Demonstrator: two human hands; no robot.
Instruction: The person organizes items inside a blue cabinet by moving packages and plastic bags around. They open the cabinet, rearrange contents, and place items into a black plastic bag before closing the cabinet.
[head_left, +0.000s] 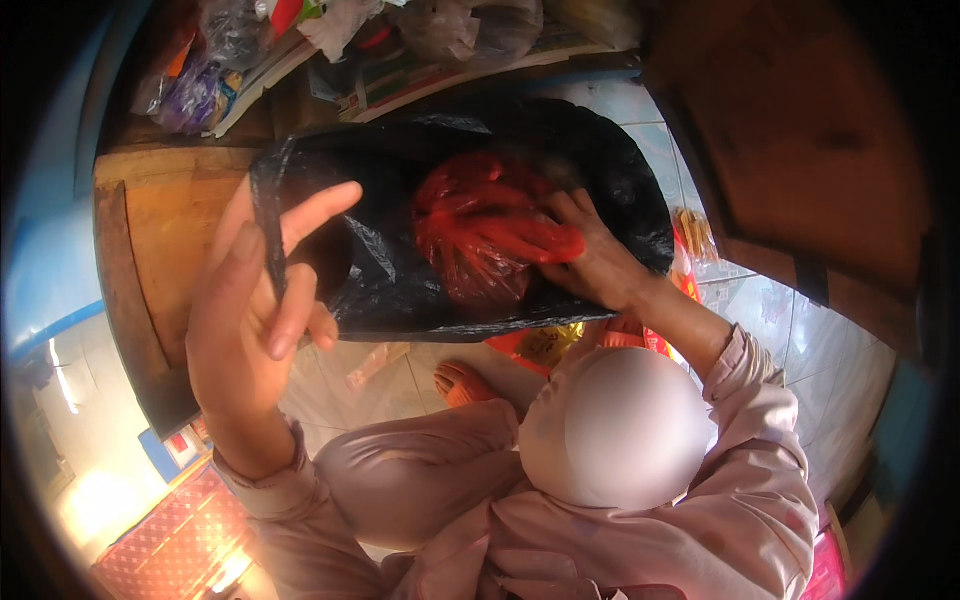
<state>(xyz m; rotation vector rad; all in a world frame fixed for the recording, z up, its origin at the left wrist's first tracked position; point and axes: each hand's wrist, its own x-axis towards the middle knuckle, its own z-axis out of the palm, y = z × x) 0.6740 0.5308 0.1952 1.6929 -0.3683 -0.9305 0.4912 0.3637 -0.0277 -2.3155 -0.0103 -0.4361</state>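
Observation:
A large black plastic bag (390, 300) is spread wide before me. My left hand (255, 300) holds its left edge, with a strip of the black film running between my fingers. Inside the bag lies a red translucent plastic bag (487, 225), bunched up around contents I cannot make out. My right hand (592, 247) reaches into the black bag from the right and grips the red bag's gathered end; some of its fingers are hidden behind the red plastic.
Above is a wooden shelf (450, 79) with clear plastic bags (472, 30) on it. At left stands a wooden panel (180, 247), at right a brown wooden panel (795, 142). Red and gold packets (551, 343) lie on the tiled floor (772, 322) below the black bag.

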